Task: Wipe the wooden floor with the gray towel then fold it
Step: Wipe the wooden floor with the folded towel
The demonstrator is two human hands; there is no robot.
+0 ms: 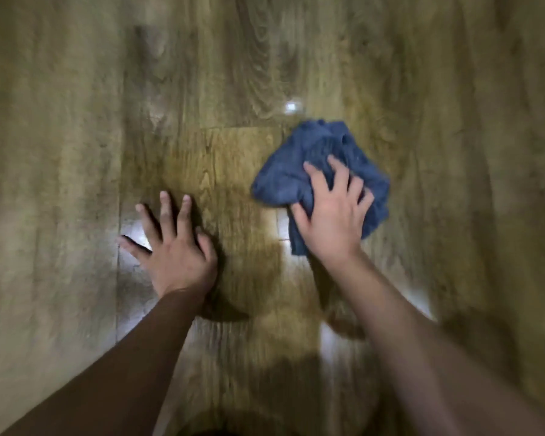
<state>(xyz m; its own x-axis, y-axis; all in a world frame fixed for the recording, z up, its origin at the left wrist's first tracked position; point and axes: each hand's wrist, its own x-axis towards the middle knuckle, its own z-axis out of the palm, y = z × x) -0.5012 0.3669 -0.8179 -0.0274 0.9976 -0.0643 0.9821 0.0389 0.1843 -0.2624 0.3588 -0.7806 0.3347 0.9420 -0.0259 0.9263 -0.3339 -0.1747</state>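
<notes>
My left hand (173,247) is flat on the wooden floor (76,152), fingers spread wide, holding nothing. I think it just props me up. Off to its side, a bit farther out, my right hand (334,212) lies on top of the gray towel (296,171). Its fingers are bent and dig into the cloth, so it grips the towel and pushes it down on the floor.

I think I am in the wiping part. I cannot tell how much floor is wiped. The folding is not done yet.

The towel looks more blue than gray here. It is all bunched up and wrinkly, with most of it sticking out past my right fingers.
</notes>
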